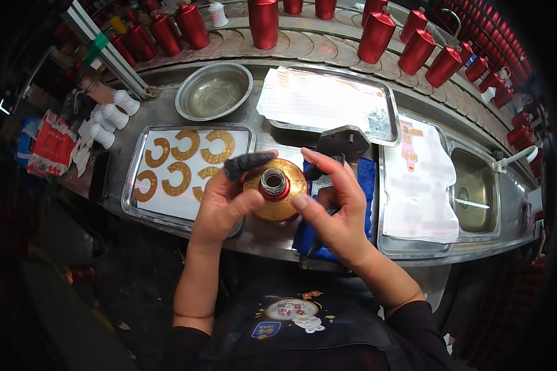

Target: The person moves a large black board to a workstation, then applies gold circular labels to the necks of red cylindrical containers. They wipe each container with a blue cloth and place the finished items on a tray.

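Note:
A bottle stands upright between my hands, seen from above. Its threaded open mouth has red around its base, and a gold ring-shaped label covers the shoulder. My left hand curls round the bottle's left side, with the thumb on the gold label and a black-covered finger along its far edge. On the other side, my right hand has its fingers apart and curved. Its thumb tip touches the label's right edge, while the forefinger is raised near the far right edge. The bottle's body is mostly hidden beneath the label.
Left lies a tray of gold C-shaped labels on white paper. Behind are a metal bowl and another tray with white sheets. A dark metal block and blue cloth sit close right. Red bottles line a conveyor.

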Available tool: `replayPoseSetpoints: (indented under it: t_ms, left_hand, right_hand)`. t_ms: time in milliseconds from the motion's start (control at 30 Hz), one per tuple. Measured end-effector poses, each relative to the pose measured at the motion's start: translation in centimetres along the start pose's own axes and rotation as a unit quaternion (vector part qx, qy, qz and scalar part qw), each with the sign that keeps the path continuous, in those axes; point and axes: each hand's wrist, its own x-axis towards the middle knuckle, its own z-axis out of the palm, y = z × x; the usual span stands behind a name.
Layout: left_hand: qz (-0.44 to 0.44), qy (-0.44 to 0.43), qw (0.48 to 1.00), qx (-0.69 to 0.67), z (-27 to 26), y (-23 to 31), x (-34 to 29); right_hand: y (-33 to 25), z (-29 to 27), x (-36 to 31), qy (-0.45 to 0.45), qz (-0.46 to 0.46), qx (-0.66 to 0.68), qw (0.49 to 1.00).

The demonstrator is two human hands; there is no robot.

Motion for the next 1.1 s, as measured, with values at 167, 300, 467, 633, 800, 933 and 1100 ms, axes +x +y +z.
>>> replayPoseSetpoints:
  t_ms: [167,300,467,633,800,933,1100]
  left_hand:
    - [-0.014,-0.002,0.997,0.072,0.7,0.5,-0.1]
    - [-0.030,0.009,0.997,0.076,0.9,0.8,0.1]
    - [-0.016,0.015,0.993,0.113,1.3,0.5,0.0]
    - [-0.019,0.033,0.995,0.092,1.8,0.5,0.0]
    - [-0.029,0.036,0.996,0.076,1.9,0.7,0.0]
    - [-0.030,0.034,0.996,0.079,1.8,0.5,0.0]
    - [-0.026,0.032,0.996,0.078,1.7,0.6,0.0]
  right_hand:
    - [0.4,0.5,0.6,-0.032,0.071,0.057,0.995]
    - [0.6,0.3,0.9,-0.045,0.077,0.093,0.992]
    - [0.6,-0.1,0.9,-0.063,0.033,0.035,0.997]
    - [0.9,-0.6,1.3,-0.085,0.092,0.087,0.988]
    - [1.5,-0.6,1.8,-0.110,0.087,0.074,0.987]
    - [1.7,-0.5,2.1,-0.097,0.132,0.174,0.971]
    - [0.8,-1.3,2.1,-0.106,0.165,0.139,0.971]
